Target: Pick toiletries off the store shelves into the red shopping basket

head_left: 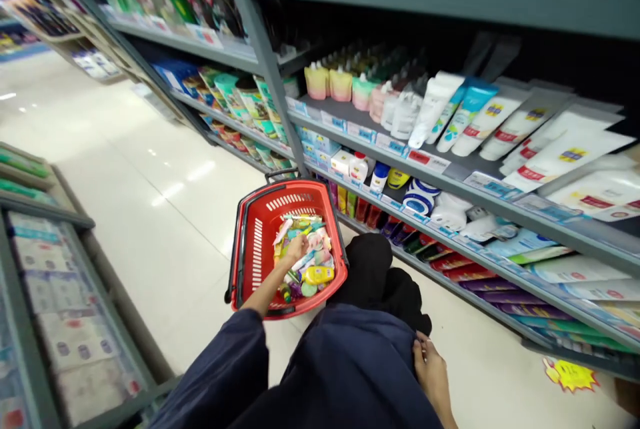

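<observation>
A red plastic shopping basket [334, 216] stands on the floor in front of my knees. My left hand [299, 247] reaches down into it, its fingers curled in among a heap of small colourful goods [320, 242]. What those fingers hold, if anything, is too small to make out. Just right of that hand lies a yellow bottle [319, 274] on its side. At the lower right, my right hand [429, 364] is closed with its fingertips at the edge of my dark blue top [360, 342], apparently pinching the cloth.
Shelves on the right carry white tubes [483, 129], pouches with spouts [340, 84], bottles and boxes. Canisters [250, 99] line the far shelf bay. A display rack [60, 296] with packs stands at left. A yellow star-shaped price sign [571, 374] is at lower right.
</observation>
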The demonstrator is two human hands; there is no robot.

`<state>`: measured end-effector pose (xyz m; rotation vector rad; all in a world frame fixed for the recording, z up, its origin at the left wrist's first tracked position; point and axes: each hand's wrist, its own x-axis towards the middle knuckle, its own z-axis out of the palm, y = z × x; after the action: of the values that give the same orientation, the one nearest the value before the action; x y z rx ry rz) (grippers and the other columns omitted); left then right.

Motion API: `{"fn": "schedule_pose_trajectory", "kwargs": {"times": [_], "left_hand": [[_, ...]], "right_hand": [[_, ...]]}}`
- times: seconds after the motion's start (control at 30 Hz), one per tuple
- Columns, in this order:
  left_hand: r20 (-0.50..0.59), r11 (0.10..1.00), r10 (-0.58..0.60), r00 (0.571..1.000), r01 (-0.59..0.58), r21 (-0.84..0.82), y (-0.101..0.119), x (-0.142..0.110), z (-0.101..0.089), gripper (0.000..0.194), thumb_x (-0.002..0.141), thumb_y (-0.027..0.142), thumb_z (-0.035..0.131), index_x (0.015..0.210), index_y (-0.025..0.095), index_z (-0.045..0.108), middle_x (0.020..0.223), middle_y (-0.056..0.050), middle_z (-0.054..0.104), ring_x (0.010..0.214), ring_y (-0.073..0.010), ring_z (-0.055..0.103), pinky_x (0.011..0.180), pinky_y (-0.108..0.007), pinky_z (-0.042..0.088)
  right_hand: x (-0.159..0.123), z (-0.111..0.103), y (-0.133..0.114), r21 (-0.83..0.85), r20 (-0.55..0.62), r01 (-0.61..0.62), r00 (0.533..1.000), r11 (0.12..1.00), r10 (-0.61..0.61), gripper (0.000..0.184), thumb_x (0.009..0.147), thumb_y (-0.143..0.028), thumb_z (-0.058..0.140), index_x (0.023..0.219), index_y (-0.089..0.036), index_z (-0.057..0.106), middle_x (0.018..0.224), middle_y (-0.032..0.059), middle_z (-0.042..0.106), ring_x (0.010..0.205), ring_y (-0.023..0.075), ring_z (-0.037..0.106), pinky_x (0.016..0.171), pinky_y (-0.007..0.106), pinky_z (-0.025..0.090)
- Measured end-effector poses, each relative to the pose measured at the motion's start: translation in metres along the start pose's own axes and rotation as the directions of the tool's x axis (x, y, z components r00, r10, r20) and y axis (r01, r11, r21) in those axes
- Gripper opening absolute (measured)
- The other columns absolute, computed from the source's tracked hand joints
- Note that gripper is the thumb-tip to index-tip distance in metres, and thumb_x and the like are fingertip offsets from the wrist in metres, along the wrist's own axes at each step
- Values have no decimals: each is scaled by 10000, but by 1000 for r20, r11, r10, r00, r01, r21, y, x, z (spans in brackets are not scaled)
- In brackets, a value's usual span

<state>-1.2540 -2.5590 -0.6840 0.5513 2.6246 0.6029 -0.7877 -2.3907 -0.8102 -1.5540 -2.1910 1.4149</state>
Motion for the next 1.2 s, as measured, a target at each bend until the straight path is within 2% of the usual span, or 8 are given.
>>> {"fn": "schedule_pose_trajectory", "kwargs": {"times": [0.1,0.23,0.37,0.47,0.57,0.73,1.0,1.2], "left_hand": [[-2,999,38,999,-38,-8,-2,-21,-29,287,914,223,679,691,198,499,653,41,507,684,-146,543,690,-275,460],[90,948,236,967,-210,-238,16,-61,-76,272,865,402,638,713,238,483,683,23,557,676,-184,571,656,-294,455],[135,829,461,877,-372,-417,91,-105,-117,251,863,458,736,816,260,589,803,-6,680,757,-221,652,660,-311,500],[156,746,626,764,-527,-408,169,-130,-128,176,911,407,716,825,273,643,812,-1,728,771,-219,701,703,-321,555],[120,627,747,654,-631,-458,233,-141,-127,157,934,406,702,857,272,679,803,-1,758,754,-209,730,703,-317,582],[-105,417,792,602,-658,-627,297,-133,-120,234,887,403,796,1040,235,745,1020,-62,831,917,-229,796,804,-324,655],[-230,194,882,411,-762,-618,385,-103,-120,255,858,343,835,1002,135,793,1032,-116,845,919,-242,795,859,-383,674],[-259,173,900,349,-835,-523,423,-73,-129,242,884,279,779,1053,111,820,1030,-118,847,929,-239,791,870,-380,661]], "right_hand": [[12,3,-38,99,-31,103,994,990,-100,627,916,-623,526,1265,-161,769,1044,148,842,1009,358,828,966,492,656],[10,-7,-141,309,16,352,927,884,-375,450,981,-575,593,1167,-233,819,940,92,832,862,308,824,791,427,682],[-6,-42,-254,399,-23,631,732,665,-681,305,1039,-445,650,1227,-259,802,1191,98,812,979,255,788,860,392,655],[-14,-77,-306,357,19,719,633,597,-774,373,962,-415,801,1302,-267,773,1290,83,790,1170,266,740,1044,418,592],[-16,-113,-329,394,46,687,649,611,-760,316,955,-387,801,1224,-223,782,1123,59,823,980,217,757,884,344,603],[-11,-179,-349,401,-197,718,674,569,-712,334,941,-367,797,1223,-197,744,1155,73,823,1025,215,771,895,341,612],[19,-281,-403,125,-341,837,540,533,-769,294,950,-410,765,1069,-141,763,1064,102,824,917,229,783,840,375,650],[58,-316,-424,-42,-390,889,406,457,-826,213,938,-303,755,1058,-127,763,983,85,821,902,221,779,878,384,641]]}}
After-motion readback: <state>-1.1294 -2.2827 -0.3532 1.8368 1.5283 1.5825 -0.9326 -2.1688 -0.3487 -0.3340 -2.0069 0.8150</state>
